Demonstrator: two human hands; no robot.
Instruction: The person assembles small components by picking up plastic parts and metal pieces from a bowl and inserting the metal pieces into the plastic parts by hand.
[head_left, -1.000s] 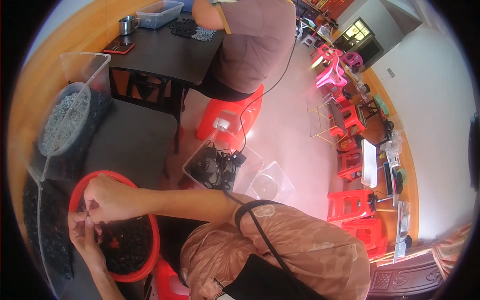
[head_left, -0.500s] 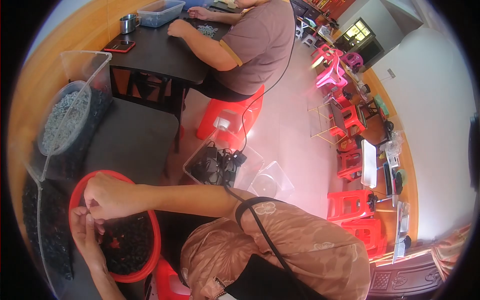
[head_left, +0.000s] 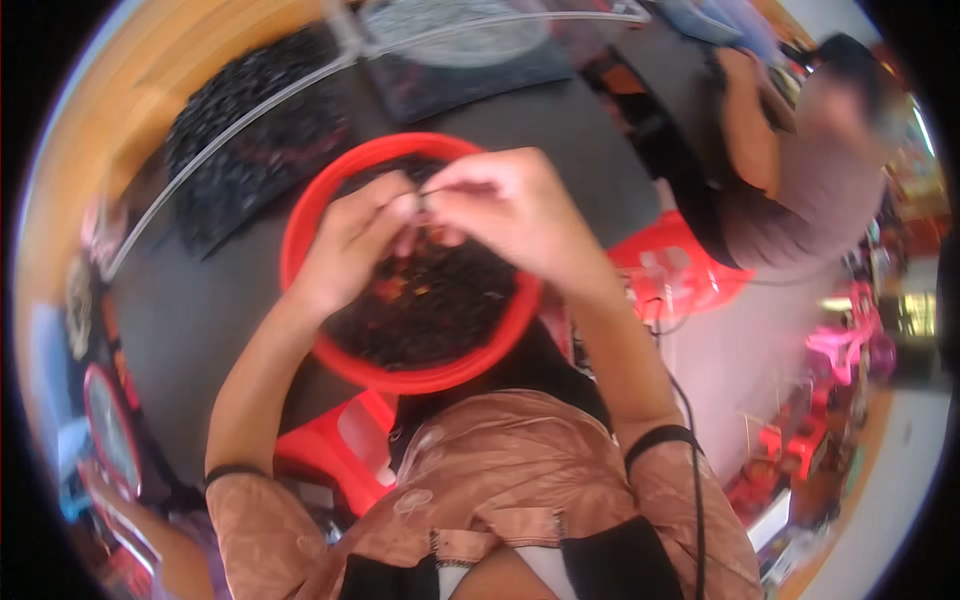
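Over a round red basin [head_left: 425, 380], my left hand [head_left: 355, 240] and my right hand [head_left: 510, 205] meet with their fingertips pinched together. Between them is a small dark piece [head_left: 422, 200], blurred and mostly covered by the fingers, so its kind is unclear. Many small black pieces [head_left: 440, 320] lie in the basin below, with a few orange-red bits [head_left: 400, 290] among them. Both hands are above these contents, inside the rim.
Beyond the basin, a clear-edged box holds a black heap [head_left: 250, 120] and a tub of pale pieces [head_left: 460, 35]. A person [head_left: 810, 190] sits at the right on a red stool [head_left: 680, 265]. Another person's arm [head_left: 150, 530] shows lower left. A black cable [head_left: 690, 480] hangs beside my right arm.
The view has swung round, bringing the basin from the lower left to the middle and the other person to the far right. My hands stay together over the basin, fingers still pinched.
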